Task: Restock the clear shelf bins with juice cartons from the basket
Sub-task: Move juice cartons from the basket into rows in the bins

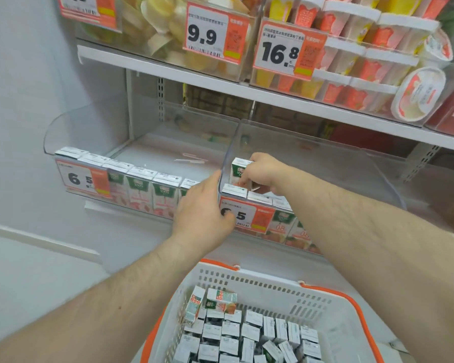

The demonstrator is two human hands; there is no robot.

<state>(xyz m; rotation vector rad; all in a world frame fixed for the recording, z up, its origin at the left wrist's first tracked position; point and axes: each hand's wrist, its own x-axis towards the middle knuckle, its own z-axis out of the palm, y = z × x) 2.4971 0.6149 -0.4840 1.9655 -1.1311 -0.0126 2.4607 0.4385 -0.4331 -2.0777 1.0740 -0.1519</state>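
Right hand [260, 171] grip pinching "100%" juice carton [238, 170], left hand [202, 208] flat against "6.5"-tagged bin [247, 216]

White basket [325, 305] with orange rim — white-topped, green-and-peach juice cartons [152, 191] — orange-and-white price tags [85, 179].

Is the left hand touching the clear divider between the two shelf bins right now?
Touching. The head view shows the left hand with its fingertips laid against the clear divider's front edge, no gap visible between them.
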